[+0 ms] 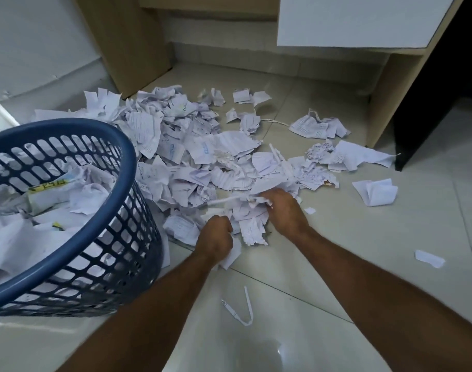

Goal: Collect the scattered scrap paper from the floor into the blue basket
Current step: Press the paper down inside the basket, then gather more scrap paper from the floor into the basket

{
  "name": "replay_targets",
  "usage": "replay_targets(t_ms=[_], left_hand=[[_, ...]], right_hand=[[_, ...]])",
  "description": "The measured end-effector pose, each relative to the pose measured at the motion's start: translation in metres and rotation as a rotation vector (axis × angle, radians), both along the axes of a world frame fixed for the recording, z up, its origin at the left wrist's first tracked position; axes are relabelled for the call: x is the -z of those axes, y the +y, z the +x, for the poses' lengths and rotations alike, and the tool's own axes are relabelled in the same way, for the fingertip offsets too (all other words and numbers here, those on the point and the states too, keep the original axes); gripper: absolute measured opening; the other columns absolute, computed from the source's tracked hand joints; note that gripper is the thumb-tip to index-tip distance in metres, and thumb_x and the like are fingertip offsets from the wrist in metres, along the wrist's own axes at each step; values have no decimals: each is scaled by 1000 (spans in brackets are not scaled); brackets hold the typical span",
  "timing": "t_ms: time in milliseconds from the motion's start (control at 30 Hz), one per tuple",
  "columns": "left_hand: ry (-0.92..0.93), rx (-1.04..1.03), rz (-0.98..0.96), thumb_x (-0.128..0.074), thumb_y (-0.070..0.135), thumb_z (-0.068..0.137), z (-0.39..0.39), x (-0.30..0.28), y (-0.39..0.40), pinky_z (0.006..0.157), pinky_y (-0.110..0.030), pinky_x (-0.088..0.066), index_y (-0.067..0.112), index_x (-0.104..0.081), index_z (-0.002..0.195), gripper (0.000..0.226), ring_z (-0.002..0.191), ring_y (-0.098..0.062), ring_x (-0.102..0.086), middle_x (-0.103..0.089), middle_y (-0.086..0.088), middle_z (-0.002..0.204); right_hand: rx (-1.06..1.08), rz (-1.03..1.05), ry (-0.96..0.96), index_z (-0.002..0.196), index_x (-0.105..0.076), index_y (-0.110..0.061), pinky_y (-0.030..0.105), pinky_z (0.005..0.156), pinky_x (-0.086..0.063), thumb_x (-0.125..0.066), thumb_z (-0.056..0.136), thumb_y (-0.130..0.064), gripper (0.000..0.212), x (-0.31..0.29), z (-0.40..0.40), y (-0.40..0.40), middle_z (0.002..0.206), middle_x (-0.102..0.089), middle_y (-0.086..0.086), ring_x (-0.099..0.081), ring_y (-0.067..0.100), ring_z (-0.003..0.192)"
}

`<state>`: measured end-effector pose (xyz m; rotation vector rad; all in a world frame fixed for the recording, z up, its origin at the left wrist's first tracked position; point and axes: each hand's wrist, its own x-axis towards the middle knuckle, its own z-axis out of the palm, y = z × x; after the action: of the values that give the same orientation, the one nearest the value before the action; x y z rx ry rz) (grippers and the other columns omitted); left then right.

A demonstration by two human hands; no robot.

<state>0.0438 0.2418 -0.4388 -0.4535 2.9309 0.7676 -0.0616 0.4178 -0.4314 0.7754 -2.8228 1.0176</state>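
Scrap paper [192, 146] lies in a broad heap across the middle of the frame, on the pale tiled floor [336, 277], reaching from beside the blue basket [76, 253] at the left up toward the wooden cabinet panel [127, 49] at the upper left. The basket, of open lattice plastic and tilted toward the camera, already holds a good load of crumpled sheets, filling it roughly to half or more, so part of the job looks done. Much is left, though: the main heap on the floor seems at least as large as what sits in the basket.

Both hands work at the near edge of the heap, in the lower middle of the frame. The left hand [216, 237] has its fingers curled tight around a wad of torn pieces, some sticking out below the fist. The right hand [283, 210] has its fingers bent down into the paper, clamped on a bunch of strips and scraps.

Outlying pieces remain well apart from the heap: a folded sheet [375, 191] at the right, a small scrap [429, 258] further down on the right, a thin bent strip [241, 311] near the bottom middle, and crumpled sheets [319, 126] in the upper right near the desk leg [390, 103]. These will need separate reaches after the bulk is cleared
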Motion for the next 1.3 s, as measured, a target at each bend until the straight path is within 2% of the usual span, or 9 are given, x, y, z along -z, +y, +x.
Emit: replay_targets(t_ms=[233, 367, 533, 700, 800, 967, 1067, 1200, 1300], left_hand=[[186, -34, 7, -58, 3, 90, -17, -64, 10, 74, -30, -51, 15, -65, 96, 15, 85, -23, -62, -59, -7, 102], [288, -8, -5, -58, 4, 91, -20, -116, 13, 68, -27, -42, 12, -65, 99, 14, 80, -20, -56, -57, -5, 99], [433, 42, -8, -61, 10, 91, -12, -203, 2, 70, -24, -40, 14, -65, 97, 9, 82, -18, -55, -56, -2, 100], [500, 26, 14, -64, 13, 85, 6, -290, -25, 73, -24, -43, 16, -68, 90, 8, 84, -17, -60, -64, 2, 97], [524, 17, -53, -66, 17, 81, 24, -332, -55, 75, -28, -50, 19, -71, 85, 7, 84, -16, -63, -68, 4, 93], [403, -68, -148, -71, 16, 77, 85, -366, -133, 66, -26, -46, 14, -72, 84, 6, 83, -20, -63, -67, -1, 86], [260, -114, -184, -75, 27, 78, 119, -355, -175, 78, -35, -56, 17, -72, 85, 13, 86, -20, -65, -70, 0, 89], [56, 5, 19, -69, 31, 91, 154, -336, -202, 98, -37, -51, 22, -66, 122, 33, 111, -16, -60, -64, 4, 122], [-97, -17, 8, -69, 29, 92, 164, -332, -200, 110, -37, -42, 23, -48, 144, 57, 128, -19, -51, -51, 4, 140]], right_hand=[[100, -232, 40, 115, -73, -12, 18, 82, -43, -62, 89, -4, 29, -70, 15, 7, 108, -71, 6, -64, 19, 97], [155, -321, 44, 107, -74, -14, 27, 75, -51, -59, 92, -9, 22, -119, 23, 6, 97, -73, 1, -64, 15, 84], [182, -476, -10, 80, -68, -20, 15, 55, -39, -66, 90, -13, 12, -197, 30, -4, 69, -64, -11, -56, -3, 60], [122, -630, -112, 91, -73, -19, 25, 65, -51, -74, 87, -16, 6, -267, 47, -25, 83, -73, -6, -67, 10, 74], [54, -657, -135, 92, -73, -18, 18, 60, -49, -76, 85, -15, 8, -296, 59, -52, 84, -73, -6, -66, 8, 73], [-149, -569, -205, 91, -73, -19, 20, 61, -49, -77, 85, -16, 8, -315, 98, -126, 81, -73, -9, -66, 3, 70], [-240, -514, -255, 96, -75, -17, 28, 70, -57, -77, 83, -16, 13, -306, 124, -173, 87, -75, -6, -71, 8, 77], [-416, -212, -211, 107, -72, -21, 29, 68, -52, -77, 82, -29, 27, -284, 151, -215, 98, -73, -3, -68, 14, 83], [-457, 138, -83, 117, -62, -21, 28, 69, -42, -80, 74, -44, 52, -270, 161, -220, 108, -67, -1, -62, 18, 94]])
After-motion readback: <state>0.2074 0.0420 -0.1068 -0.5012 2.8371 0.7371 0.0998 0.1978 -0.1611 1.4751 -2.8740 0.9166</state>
